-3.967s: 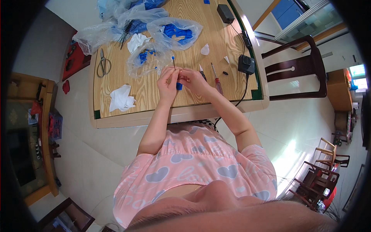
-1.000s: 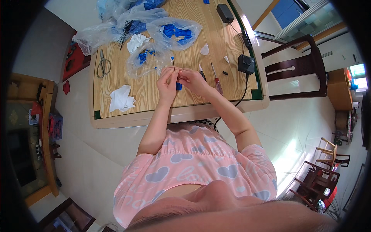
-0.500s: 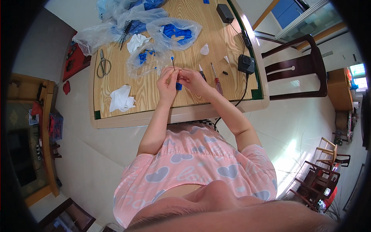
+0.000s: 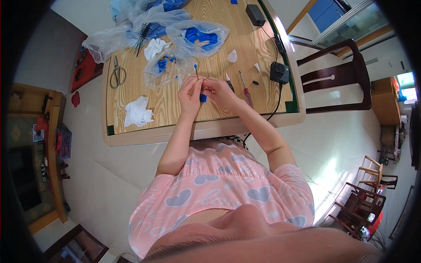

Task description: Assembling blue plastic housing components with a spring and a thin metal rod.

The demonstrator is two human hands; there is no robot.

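A thin dark stem with a small blue ball at its tip (image 4: pixel 195 66) stands up from the fingers of my left hand (image 4: pixel 189 98), which is closed round it. Close beside it, my right hand (image 4: pixel 220 92) has its fingertips pinched together against the left fingers; what they grip is hidden. A small blue piece (image 4: pixel 203 98) shows just below the meeting fingers. I cannot tell whether it is held or lies on the table. Beyond the hands is a clear plastic bag (image 4: pixel 153 79) with small blue parts (image 4: pixel 163 64) in it.
Right of my hands lie a red-handled screwdriver (image 4: pixel 247 94), a slim dark tube (image 4: pixel 229 81) and a small white cone (image 4: pixel 257 67). A black boxy device (image 4: pixel 279 72) trails a cable. Scissors (image 4: pixel 117 74), crumpled tissue (image 4: pixel 138 111) and more plastic bags (image 4: pixel 210 26) are on the wooden table (image 4: pixel 171 120).
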